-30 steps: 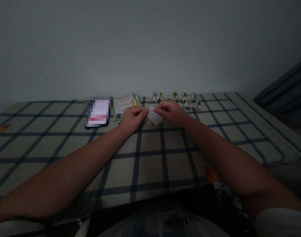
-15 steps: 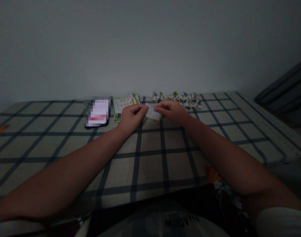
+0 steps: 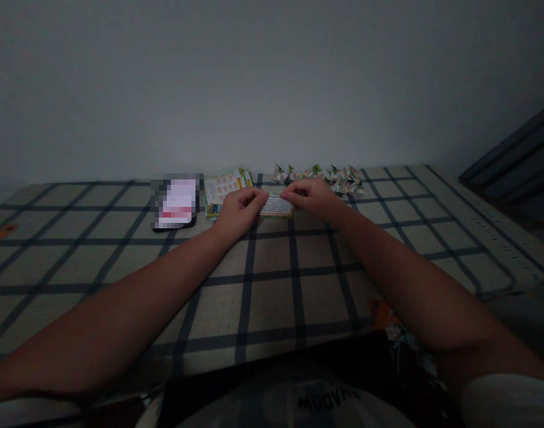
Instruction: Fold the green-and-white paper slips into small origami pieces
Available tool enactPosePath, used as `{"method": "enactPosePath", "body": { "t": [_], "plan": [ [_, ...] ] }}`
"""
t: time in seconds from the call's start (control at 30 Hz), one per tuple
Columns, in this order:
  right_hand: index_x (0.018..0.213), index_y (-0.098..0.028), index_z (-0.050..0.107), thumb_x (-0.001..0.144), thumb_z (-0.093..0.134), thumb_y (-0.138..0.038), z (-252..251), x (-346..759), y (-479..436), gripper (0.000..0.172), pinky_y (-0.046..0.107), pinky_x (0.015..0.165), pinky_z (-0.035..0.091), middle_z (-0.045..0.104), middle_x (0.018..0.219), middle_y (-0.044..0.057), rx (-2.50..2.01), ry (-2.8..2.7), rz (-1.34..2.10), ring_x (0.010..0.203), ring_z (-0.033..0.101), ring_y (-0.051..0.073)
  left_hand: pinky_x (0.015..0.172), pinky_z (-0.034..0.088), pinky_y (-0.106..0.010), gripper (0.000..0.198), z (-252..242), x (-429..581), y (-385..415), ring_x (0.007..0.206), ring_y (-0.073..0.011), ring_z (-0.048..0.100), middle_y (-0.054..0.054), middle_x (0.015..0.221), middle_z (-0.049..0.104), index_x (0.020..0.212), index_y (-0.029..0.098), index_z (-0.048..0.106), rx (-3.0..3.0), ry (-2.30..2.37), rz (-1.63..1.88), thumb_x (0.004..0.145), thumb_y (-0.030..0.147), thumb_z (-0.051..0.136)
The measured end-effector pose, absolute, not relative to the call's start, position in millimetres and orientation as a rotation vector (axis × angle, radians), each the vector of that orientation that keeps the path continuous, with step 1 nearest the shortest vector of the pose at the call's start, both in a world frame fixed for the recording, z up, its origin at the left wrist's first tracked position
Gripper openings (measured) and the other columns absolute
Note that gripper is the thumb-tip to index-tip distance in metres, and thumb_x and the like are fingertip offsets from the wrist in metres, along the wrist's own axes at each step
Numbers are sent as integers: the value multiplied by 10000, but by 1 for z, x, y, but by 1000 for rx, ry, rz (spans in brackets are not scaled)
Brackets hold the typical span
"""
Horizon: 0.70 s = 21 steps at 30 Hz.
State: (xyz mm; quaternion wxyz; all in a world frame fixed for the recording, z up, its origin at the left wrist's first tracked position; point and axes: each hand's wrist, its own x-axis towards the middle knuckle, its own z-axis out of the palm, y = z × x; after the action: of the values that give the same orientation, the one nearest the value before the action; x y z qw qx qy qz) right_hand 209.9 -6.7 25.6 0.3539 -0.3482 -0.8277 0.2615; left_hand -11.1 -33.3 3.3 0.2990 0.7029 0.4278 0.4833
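Observation:
Between my two hands is a small piece of printed paper (image 3: 276, 205), white with dark lines of text and a green-yellow lower edge. My left hand (image 3: 239, 211) pinches its left side between thumb and fingers. At its upper right corner my right hand (image 3: 314, 199) pinches it too. A stack of printed sheets (image 3: 222, 185), green, white and orange, lies just behind and left of my left hand, which hides part of it. Several small folded paper pieces (image 3: 347, 178) with pointed tips sit in a cluster behind my right hand.
A phone (image 3: 178, 202) with a lit, pixelated screen lies left of the sheets. The table is covered by a checked cloth (image 3: 272, 303) with dark lines. A plain wall (image 3: 272, 89) rises behind the table's far edge. Dark slats (image 3: 516, 154) stand at the right.
The paper has turned from a tilt to nearly level between my hands. My right hand has shifted very slightly; the left stays in place.

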Motion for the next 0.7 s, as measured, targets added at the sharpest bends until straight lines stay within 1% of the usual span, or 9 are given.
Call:
{"method": "enactPosePath", "body": {
  "t": [0.1, 0.17, 0.3, 0.37, 0.43, 0.5, 0.57, 0.63, 0.7],
  "plan": [
    [839, -124, 724, 899, 601, -489, 25, 210, -7, 390, 256, 638, 378, 654, 733, 24, -881, -2178, 656, 678, 521, 117, 463, 353, -237, 317, 2, -10, -34, 448, -99, 477, 34, 537, 566, 867, 179, 750, 1830, 1134, 1182, 874, 481, 654],
    [844, -132, 725, 893, 606, -488, 25, 209, -8, 379, 258, 642, 383, 661, 743, 26, -889, -2161, 666, 691, 533, 123, 467, 354, -239, 338, 2, -10, -35, 469, -107, 497, 22, 555, 600, 915, 182, 784, 1905, 1148, 1173, 882, 492, 652],
    [862, -137, 719, 873, 620, -536, 24, 208, -10, 411, 257, 645, 398, 668, 772, 30, -868, -2092, 763, 709, 542, 128, 578, 446, -250, 319, 4, -10, -35, 657, -150, 634, -29, 738, 746, 939, 201, 821, 2074, 1131, 1271, 894, 468, 653],
    [860, -140, 702, 874, 616, -548, 25, 207, -11, 417, 256, 647, 399, 656, 768, 25, -848, -2097, 782, 704, 533, 125, 621, 472, -252, 300, 4, -10, -34, 713, -159, 666, -40, 807, 777, 952, 213, 828, 2105, 1098, 1290, 888, 459, 669],
    [844, -143, 679, 883, 609, -534, 25, 207, -11, 399, 256, 648, 392, 637, 753, 17, -837, -2114, 745, 691, 515, 121, 577, 458, -240, 317, 3, -9, -34, 641, -140, 642, -32, 772, 765, 978, 213, 828, 2072, 1088, 1275, 883, 476, 678],
    [824, -146, 661, 898, 600, -505, 26, 206, -12, 372, 258, 652, 384, 622, 739, 11, -831, -2122, 680, 679, 499, 118, 501, 413, -227, 374, 3, -9, -36, 522, -114, 568, -11, 661, 709, 989, 197, 823, 2001, 1097, 1230, 898, 515, 649],
    [813, -148, 657, 901, 602, -483, 26, 205, -12, 351, 260, 659, 381, 616, 733, 10, -828, -2122, 634, 681, 496, 120, 462, 381, -221, 424, 4, -9, -37, 458, -102, 511, 5, 580, 648, 977, 178, 819, 1966, 1088, 1196, 926, 537, 599],
    [815, -149, 666, 893, 613, -495, 26, 205, -12, 358, 260, 663, 383, 621, 738, 12, -830, -2106, 635, 691, 504, 124, 466, 379, -219, 433, 5, -10, -39, 467, -104, 518, 4, 570, 636, 972, 169, 817, 1992, 1084, 1193, 941, 527, 576],
    [839, -148, 680, 881, 617, -526, 25, 205, -11, 386, 259, 654, 385, 631, 745, 15, -834, -2076, 685, 695, 511, 126, 482, 386, -219, 410, 7, -10, -39, 492, -105, 537, -1, 610, 660, 1003, 171, 816, 2023, 1097, 1232, 946, 501, 580]
  ]
}}
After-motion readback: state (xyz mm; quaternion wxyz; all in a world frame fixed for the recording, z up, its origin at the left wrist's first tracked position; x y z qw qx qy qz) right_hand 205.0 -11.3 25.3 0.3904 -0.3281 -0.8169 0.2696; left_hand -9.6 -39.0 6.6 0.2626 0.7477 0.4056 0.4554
